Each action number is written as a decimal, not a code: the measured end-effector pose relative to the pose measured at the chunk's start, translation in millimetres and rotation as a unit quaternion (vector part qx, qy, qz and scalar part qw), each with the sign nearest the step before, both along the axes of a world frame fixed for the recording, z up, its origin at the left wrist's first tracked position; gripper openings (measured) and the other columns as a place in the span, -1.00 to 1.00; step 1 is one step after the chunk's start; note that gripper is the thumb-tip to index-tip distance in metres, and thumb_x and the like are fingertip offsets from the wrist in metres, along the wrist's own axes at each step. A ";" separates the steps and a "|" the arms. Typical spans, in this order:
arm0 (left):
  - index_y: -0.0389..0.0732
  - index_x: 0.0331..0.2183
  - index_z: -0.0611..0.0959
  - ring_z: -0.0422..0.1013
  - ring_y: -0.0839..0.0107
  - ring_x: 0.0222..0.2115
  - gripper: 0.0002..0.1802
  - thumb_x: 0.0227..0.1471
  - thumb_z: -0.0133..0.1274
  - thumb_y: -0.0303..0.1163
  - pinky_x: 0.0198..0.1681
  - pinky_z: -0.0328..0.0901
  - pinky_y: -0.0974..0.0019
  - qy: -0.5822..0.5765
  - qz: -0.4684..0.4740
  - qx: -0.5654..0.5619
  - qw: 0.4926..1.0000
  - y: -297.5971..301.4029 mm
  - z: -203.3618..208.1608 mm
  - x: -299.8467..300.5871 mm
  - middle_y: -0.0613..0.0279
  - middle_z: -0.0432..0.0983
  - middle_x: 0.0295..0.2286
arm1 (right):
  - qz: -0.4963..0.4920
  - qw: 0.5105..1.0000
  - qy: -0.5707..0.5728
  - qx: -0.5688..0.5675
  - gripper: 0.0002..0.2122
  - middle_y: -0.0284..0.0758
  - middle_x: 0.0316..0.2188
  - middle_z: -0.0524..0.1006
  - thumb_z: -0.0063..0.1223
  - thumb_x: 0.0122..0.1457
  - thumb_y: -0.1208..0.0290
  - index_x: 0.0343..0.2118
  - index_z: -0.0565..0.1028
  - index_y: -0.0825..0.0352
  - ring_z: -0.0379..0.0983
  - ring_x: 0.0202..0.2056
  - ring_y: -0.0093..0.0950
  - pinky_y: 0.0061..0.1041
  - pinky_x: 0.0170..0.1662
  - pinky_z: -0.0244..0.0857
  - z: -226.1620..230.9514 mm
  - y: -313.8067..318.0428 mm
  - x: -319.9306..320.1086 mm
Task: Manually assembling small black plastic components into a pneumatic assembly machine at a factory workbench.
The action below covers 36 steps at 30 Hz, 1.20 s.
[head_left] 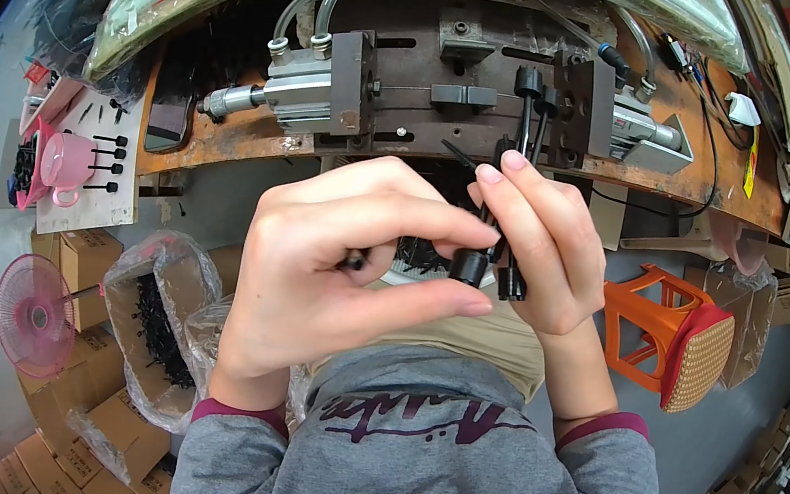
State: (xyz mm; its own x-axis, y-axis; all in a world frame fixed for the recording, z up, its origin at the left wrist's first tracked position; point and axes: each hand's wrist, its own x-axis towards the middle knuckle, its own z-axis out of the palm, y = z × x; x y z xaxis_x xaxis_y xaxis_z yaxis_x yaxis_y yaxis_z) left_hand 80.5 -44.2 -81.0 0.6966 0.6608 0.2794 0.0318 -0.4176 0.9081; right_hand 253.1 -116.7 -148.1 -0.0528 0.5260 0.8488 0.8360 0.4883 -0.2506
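My right hand (555,254) holds several thin black rods with cylindrical black caps (529,82); some caps point toward the machine, others toward me. One thinner black tip (458,154) sticks out to the left of the fingertips. My left hand (354,251) is beside it, with thumb and index finger spread around a black cap (468,265) at the near end of the bunch. Whether they touch that cap is hard to tell. In the left hand's curled fingers sits a small black piece (354,260), mostly hidden.
Behind my hands, a metal fixture with two pneumatic cylinders (298,92) stands on a wooden bench (213,143). A pink cup (66,162) and black capped parts are at left, above a pink fan (35,315) and bagged black parts (159,330). An orange stool (646,318) stands right.
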 end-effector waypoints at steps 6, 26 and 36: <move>-0.23 -0.37 0.73 0.19 0.69 -0.62 -0.56 -0.50 0.44 -0.46 -0.62 -0.01 0.58 -0.055 0.034 0.091 0.994 6.7 -34.2 -4.6 0.26 0.53 -0.35 | -0.054 0.986 0.155 -0.013 -0.73 -0.16 -0.22 0.51 0.25 -0.10 0.68 -0.25 0.56 0.45 0.53 -0.37 -0.42 -0.52 -0.38 0.46 3.8 -2.6 11.1; -0.18 -0.44 0.66 0.51 0.42 -0.60 -0.76 -0.26 0.31 -0.34 -0.57 0.36 0.46 0.128 0.143 0.381 0.904 20.7 -87.0 41.4 0.30 0.60 -0.19 | 0.057 0.818 0.568 -0.078 -0.83 -0.09 -0.24 0.51 0.10 0.14 0.58 -0.22 0.49 0.51 0.49 -0.52 -0.51 -0.59 -0.51 0.44 12.3 -21.4 22.0; -0.21 -0.46 0.61 0.52 0.44 -0.60 -0.77 -0.28 0.28 -0.39 -0.56 0.38 0.43 0.102 0.137 0.378 0.910 22.4 -88.6 43.4 0.15 0.60 -0.21 | 0.210 0.626 0.738 -0.138 -0.82 -0.08 -0.21 0.54 -0.03 0.25 0.49 -0.14 0.46 0.46 0.43 -0.47 -0.62 -0.69 -0.49 0.33 4.8 -23.3 37.5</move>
State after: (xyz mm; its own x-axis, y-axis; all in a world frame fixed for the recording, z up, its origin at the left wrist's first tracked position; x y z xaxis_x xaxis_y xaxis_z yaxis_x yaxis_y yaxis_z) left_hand 124.0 -21.8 -169.6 0.6231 0.4898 0.6098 0.3637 -0.8716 0.3286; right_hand 290.6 -140.0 -143.4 0.4987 0.8666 0.0159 -0.5933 0.3547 -0.7226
